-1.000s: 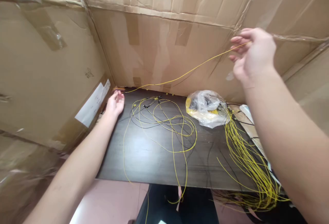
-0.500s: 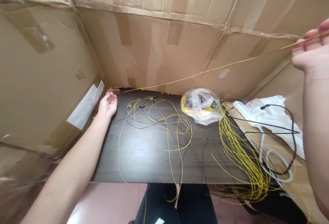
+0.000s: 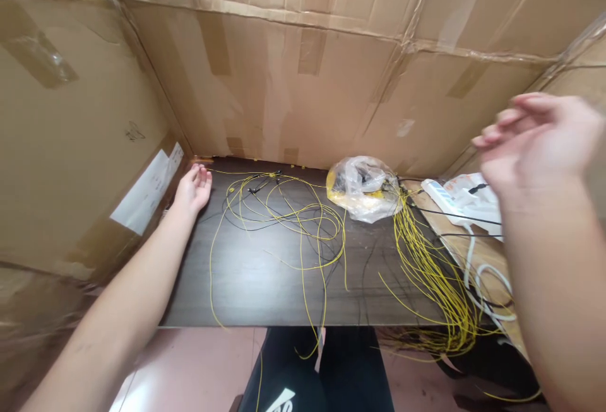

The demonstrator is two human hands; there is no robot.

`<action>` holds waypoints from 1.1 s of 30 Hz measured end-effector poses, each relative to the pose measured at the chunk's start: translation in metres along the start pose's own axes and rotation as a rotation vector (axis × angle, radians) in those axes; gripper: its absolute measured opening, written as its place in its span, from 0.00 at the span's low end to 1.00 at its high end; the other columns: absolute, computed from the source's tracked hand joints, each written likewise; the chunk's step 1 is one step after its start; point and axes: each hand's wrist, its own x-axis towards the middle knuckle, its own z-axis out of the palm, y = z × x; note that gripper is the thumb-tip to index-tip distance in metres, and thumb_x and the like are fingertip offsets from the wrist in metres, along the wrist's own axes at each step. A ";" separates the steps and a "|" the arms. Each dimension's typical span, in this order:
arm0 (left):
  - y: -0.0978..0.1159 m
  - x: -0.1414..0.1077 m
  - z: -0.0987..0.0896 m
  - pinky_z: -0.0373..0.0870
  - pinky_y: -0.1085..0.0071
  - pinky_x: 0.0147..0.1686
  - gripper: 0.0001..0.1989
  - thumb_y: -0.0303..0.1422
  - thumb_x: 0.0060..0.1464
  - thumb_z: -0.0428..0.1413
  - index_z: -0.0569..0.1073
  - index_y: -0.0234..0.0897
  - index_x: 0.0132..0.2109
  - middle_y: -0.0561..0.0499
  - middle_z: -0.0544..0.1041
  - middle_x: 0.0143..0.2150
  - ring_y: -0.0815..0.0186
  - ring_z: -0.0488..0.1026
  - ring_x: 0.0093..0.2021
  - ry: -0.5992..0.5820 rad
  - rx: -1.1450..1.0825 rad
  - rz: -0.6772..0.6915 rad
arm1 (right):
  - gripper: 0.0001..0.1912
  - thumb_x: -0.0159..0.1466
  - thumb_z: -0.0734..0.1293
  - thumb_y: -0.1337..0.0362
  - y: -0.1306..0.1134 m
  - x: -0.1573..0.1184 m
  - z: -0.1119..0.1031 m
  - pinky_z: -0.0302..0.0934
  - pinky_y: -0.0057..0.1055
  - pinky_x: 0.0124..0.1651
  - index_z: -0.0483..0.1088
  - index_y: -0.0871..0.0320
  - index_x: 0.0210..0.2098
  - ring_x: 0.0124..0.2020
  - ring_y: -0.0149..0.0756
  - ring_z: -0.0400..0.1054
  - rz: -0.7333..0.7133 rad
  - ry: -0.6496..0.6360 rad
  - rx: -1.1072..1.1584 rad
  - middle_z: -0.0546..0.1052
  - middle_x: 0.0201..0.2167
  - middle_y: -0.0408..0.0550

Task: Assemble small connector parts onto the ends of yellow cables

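My left hand (image 3: 193, 188) is at the far left corner of the dark table (image 3: 237, 286), fingers pinched on a thin yellow wire (image 3: 218, 172). From there the wire runs right into loose yellow loops lying on the tabletop. Small black connectors (image 3: 255, 190) lie among these loops. My right hand (image 3: 534, 134) is raised above the right side, palm turned up and fingers loosely curled, with nothing visible in it. It is well apart from the wires below.
A clear plastic bag (image 3: 367, 194) sits at the back, and a thick bundle of yellow wires (image 3: 435, 279) hangs over the front edge. A white power strip (image 3: 442, 200) with its cord lies at right. Cardboard walls (image 3: 265, 96) enclose the table.
The yellow wire stretched between my hands has left my right hand and dropped onto the table. My right hand has moved left and lower. My left hand stays at the corner.
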 end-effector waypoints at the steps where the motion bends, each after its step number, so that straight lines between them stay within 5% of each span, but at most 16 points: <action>1: 0.000 -0.001 0.000 0.78 0.81 0.38 0.11 0.19 0.65 0.53 0.74 0.36 0.37 0.53 0.78 0.30 0.76 0.77 0.27 -0.007 0.004 -0.005 | 0.10 0.57 0.66 0.65 -0.002 -0.023 0.020 0.51 0.44 0.25 0.78 0.48 0.24 0.22 0.31 0.64 0.055 -0.126 0.072 0.75 0.23 0.48; 3: 0.000 -0.003 0.000 0.77 0.82 0.37 0.11 0.19 0.66 0.52 0.74 0.35 0.37 0.53 0.78 0.29 0.76 0.77 0.26 -0.017 0.006 -0.013 | 0.04 0.52 0.71 0.66 0.000 -0.066 0.059 0.55 0.41 0.28 0.77 0.50 0.29 0.23 0.32 0.63 0.060 -0.354 0.066 0.73 0.23 0.45; 6: 0.003 -0.007 0.002 0.76 0.82 0.35 0.11 0.20 0.67 0.51 0.73 0.34 0.37 0.54 0.78 0.29 0.77 0.76 0.25 -0.033 -0.004 -0.027 | 0.07 0.58 0.71 0.61 0.015 -0.119 0.111 0.65 0.44 0.41 0.76 0.55 0.36 0.35 0.40 0.71 -0.062 -0.806 -0.153 0.78 0.33 0.48; 9: 0.004 -0.012 0.004 0.77 0.81 0.35 0.10 0.22 0.67 0.51 0.73 0.34 0.38 0.54 0.78 0.29 0.77 0.76 0.25 -0.071 -0.023 -0.054 | 0.10 0.61 0.70 0.63 0.038 -0.153 0.152 0.65 0.46 0.54 0.74 0.56 0.42 0.46 0.45 0.70 -0.228 -0.979 -0.398 0.78 0.42 0.51; 14: -0.002 -0.024 0.008 0.79 0.77 0.37 0.07 0.23 0.64 0.52 0.75 0.32 0.44 0.50 0.80 0.33 0.73 0.77 0.27 -0.243 -0.067 -0.214 | 0.29 0.61 0.74 0.53 0.063 -0.190 0.203 0.59 0.51 0.61 0.70 0.59 0.57 0.61 0.57 0.60 -0.339 -1.020 -0.640 0.72 0.58 0.59; 21: -0.006 -0.039 0.010 0.78 0.75 0.37 0.15 0.24 0.59 0.53 0.75 0.33 0.52 0.51 0.79 0.32 0.73 0.76 0.24 -0.397 -0.046 -0.362 | 0.48 0.55 0.78 0.47 0.066 -0.245 0.249 0.50 0.56 0.67 0.61 0.57 0.68 0.70 0.58 0.49 -0.380 -1.114 -0.650 0.60 0.70 0.62; 26: 0.002 -0.039 0.007 0.76 0.79 0.33 0.17 0.26 0.61 0.49 0.76 0.35 0.54 0.51 0.79 0.31 0.74 0.75 0.23 -0.477 -0.080 -0.424 | 0.11 0.69 0.67 0.58 0.059 -0.245 0.269 0.52 0.53 0.63 0.77 0.56 0.45 0.64 0.54 0.57 -0.330 -1.140 -0.640 0.75 0.57 0.55; 29: 0.004 -0.035 0.006 0.76 0.80 0.34 0.15 0.26 0.63 0.49 0.76 0.36 0.53 0.51 0.79 0.32 0.74 0.77 0.25 -0.439 -0.099 -0.363 | 0.14 0.72 0.59 0.63 0.053 -0.230 0.273 0.53 0.51 0.61 0.76 0.55 0.39 0.57 0.50 0.66 -0.217 -1.109 -0.574 0.80 0.48 0.51; 33: -0.001 -0.032 0.009 0.79 0.78 0.41 0.13 0.23 0.62 0.51 0.76 0.36 0.50 0.52 0.81 0.34 0.73 0.80 0.31 -0.377 -0.118 -0.275 | 0.11 0.70 0.61 0.60 0.047 -0.221 0.272 0.59 0.44 0.59 0.76 0.52 0.42 0.51 0.44 0.73 0.086 -1.177 -0.351 0.82 0.44 0.44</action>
